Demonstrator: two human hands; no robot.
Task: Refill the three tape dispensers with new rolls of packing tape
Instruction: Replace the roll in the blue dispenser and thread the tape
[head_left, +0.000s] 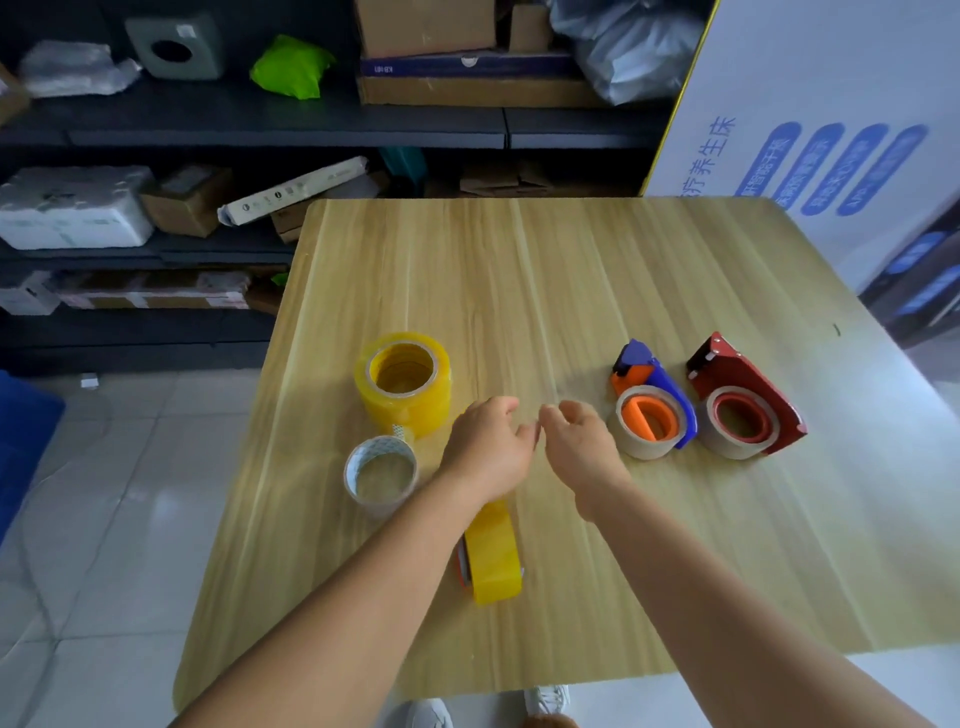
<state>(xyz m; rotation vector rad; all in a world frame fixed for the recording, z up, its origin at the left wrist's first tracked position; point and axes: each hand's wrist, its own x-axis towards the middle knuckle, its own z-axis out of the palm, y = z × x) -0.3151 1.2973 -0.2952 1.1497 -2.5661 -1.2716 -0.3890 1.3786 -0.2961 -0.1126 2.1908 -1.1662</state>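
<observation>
On the wooden table (519, 270) a stack of yellow tape rolls (402, 384) stands at the left, with a clear tape roll (381, 475) in front of it. A yellow roll (493, 558) stands on edge with a red dispenser part at its left side, partly under my left forearm. At the right lie a blue and orange dispenser (670, 387) and a red dispenser (737, 371), each with a pale roll on its hub. My left hand (488, 447) and my right hand (579, 447) hover close together mid-table, fingers loosely curled, nothing visible in them.
Dark shelves with cardboard boxes (426, 26), foam packing (72, 208) and a green bag (291, 65) stand behind the table. A large white printed box (831, 130) leans at the back right. A blue bin (21, 441) sits on the tiled floor at the left.
</observation>
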